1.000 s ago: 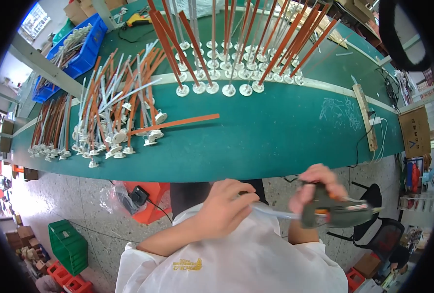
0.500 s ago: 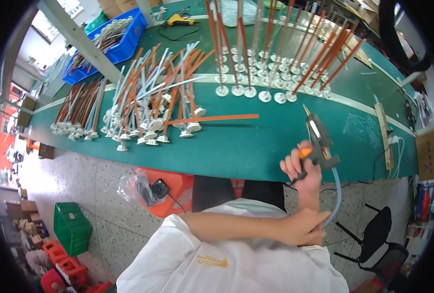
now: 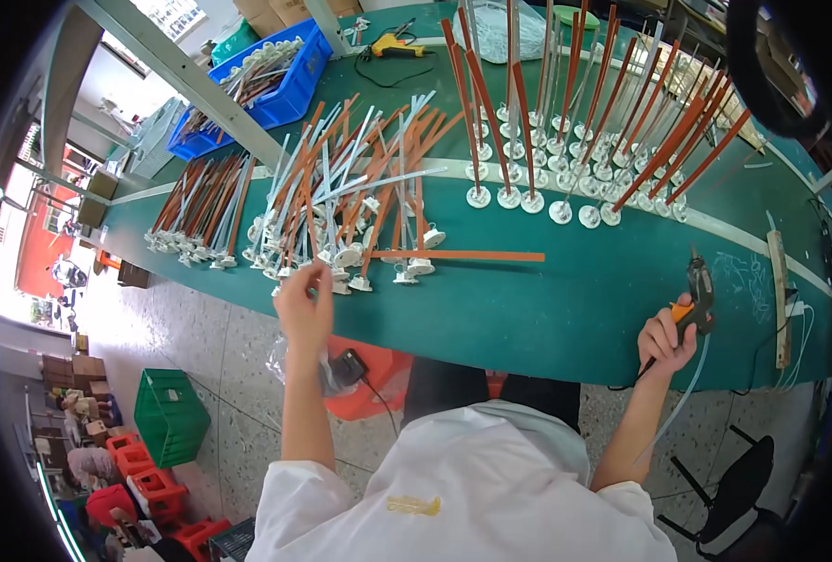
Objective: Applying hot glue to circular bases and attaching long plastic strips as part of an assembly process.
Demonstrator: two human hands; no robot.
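Observation:
My right hand (image 3: 667,343) is wrapped round the handle of a dark hot glue gun (image 3: 701,290) with an orange trigger. Its nozzle points up and away, over the right part of the green table. A long pale glue stick (image 3: 686,398) trails from its rear. My left hand (image 3: 304,307) is at the table's near edge, fingers curled and slightly apart, by the white round bases of a loose pile of brown and clear strips (image 3: 341,201). Its fingertips overlap the nearest bases, so contact is unclear. One brown strip (image 3: 477,256) lies sideways, pointing right from the pile.
Many brown and clear strips stand upright on white round bases (image 3: 532,201) at the back right. A neater bundle (image 3: 196,211) lies at left, before a blue crate (image 3: 285,98) and a slanting post (image 3: 186,80). A yellow glue gun (image 3: 393,45) lies far back; a power strip (image 3: 778,290), right.
My left hand has left my right forearm and reached left to the pile. My right hand has carried the glue gun to the right. The view has shifted somewhat.

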